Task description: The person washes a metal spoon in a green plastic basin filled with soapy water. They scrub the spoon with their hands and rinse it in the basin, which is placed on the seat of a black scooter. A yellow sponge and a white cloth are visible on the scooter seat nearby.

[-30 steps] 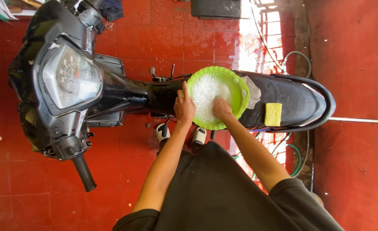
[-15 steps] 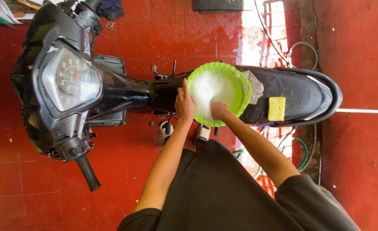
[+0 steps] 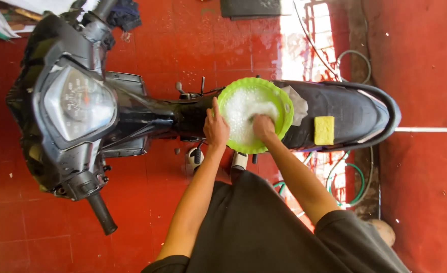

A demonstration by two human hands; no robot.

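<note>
Here, a green bowl [image 3: 256, 115] sits on the seat [image 3: 345, 114] of a black motorbike [image 3: 107, 116], seen from above. The left hand [image 3: 216, 127] lies against the bowl's rim, fingers extended, steadying it. The right hand [image 3: 264, 127] dips into the bowl; whether it is curled around anything cannot be told, since foam hides the fingers. The bowl holds white suds, covering most of its inside; nothing else shows in it. A yellow sponge [image 3: 324, 130] lies on the seat, apart from the bowl, toward the tail. A pale cloth [image 3: 298, 103] is tucked just beside the far rim. Judged from the perch, the bowl could tip: firm pressure on the rim and gentle stirring, kept central, suit the work.
</note>
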